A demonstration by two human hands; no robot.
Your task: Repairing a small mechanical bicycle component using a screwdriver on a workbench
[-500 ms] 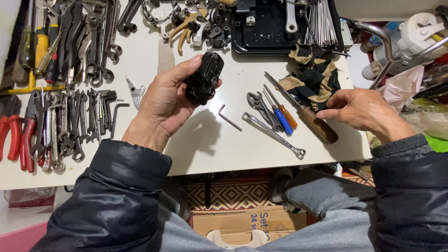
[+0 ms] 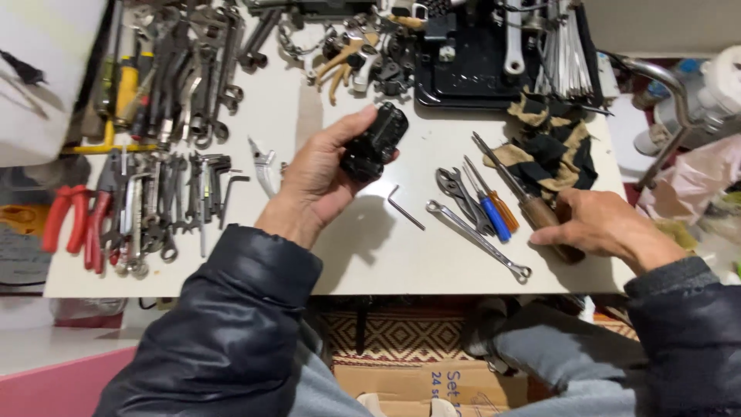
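My left hand (image 2: 316, 181) is raised over the white table (image 2: 370, 262) and grips a small black mechanical part (image 2: 374, 143) between thumb and fingers. My right hand (image 2: 606, 228) lies at the table's right edge, its fingers closed on the brown wooden handle of a long screwdriver (image 2: 532, 205) that lies on the table. Just left of it lie a blue-handled and an orange-handled screwdriver (image 2: 490, 212), grey pliers (image 2: 455, 193), a combination wrench (image 2: 478, 239) and a hex key (image 2: 405, 207).
Many wrenches and red-handled pliers (image 2: 73, 220) fill the table's left side. A black tray (image 2: 471, 62) and a striped rag (image 2: 552, 147) sit at the back right. A cardboard box (image 2: 417, 382) stands under the table by my knees.
My right hand has slid along the wooden handle toward the table's edge. My left hand keeps hold of the black part, nearly still.
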